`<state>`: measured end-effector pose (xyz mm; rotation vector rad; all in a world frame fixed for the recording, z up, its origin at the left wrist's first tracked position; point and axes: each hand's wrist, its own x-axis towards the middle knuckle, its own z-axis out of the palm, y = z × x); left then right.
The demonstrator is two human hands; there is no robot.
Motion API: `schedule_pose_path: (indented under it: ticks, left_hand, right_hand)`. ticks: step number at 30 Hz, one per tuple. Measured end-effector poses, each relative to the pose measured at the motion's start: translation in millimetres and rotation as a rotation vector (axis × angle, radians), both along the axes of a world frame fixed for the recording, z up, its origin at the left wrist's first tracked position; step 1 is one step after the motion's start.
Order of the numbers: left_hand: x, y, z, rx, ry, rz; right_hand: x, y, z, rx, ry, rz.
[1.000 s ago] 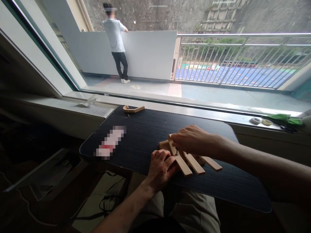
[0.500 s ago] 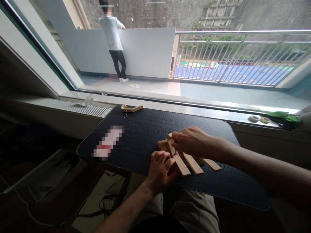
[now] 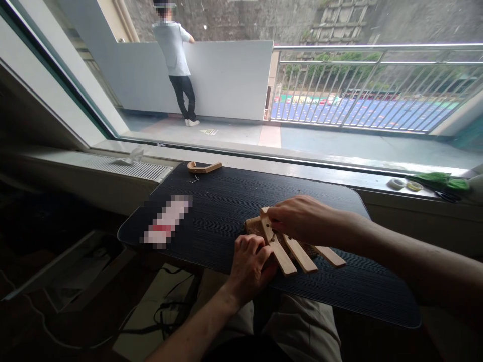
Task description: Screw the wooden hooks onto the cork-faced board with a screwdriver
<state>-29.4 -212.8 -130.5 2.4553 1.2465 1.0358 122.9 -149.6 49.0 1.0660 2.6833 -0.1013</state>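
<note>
A set of pale wooden slats (image 3: 298,254), joined at one end and fanned out, lies on the black ribbed tabletop (image 3: 234,201) near its front edge. My right hand (image 3: 302,218) rests on top of the slats with fingers curled over the joined end. My left hand (image 3: 251,264) is closed in a fist against the left side of the slats, pressing or pinching something I cannot make out.
A curved wooden piece (image 3: 204,168) and a small screw (image 3: 194,180) lie at the table's far edge. A blurred white and red item (image 3: 168,220) lies at left. Tape rolls (image 3: 405,185) and green material (image 3: 439,180) sit on the windowsill. A person (image 3: 175,60) stands outside on the balcony.
Both hands stay on the wooden slats with only slight shifts. The view has tilted a little.
</note>
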Motion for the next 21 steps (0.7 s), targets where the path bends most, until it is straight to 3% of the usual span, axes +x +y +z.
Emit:
schedule_pose_path:
  ticks: [6,13,16,21]
  left_hand:
    - [0.7,-0.7,1.9,0.02,0.0,0.011]
    - [1.3,-0.7,2.1,0.025,0.001,0.012]
    - [1.6,-0.9,0.6,0.021,0.001,0.017]
    - [1.7,-0.9,0.5,0.008,0.004,0.017]
  right_hand:
    - [-4.0,-1.9,-10.6,0.192,-0.044,-0.078]
    - [-1.0,-8.3,3.2,0.063,0.006,-0.011]
    - [2.6,-7.7,-4.0,0.041,0.025,-0.019]
    - [5.0,-5.9,-22.6,0.203,0.03,-0.117]
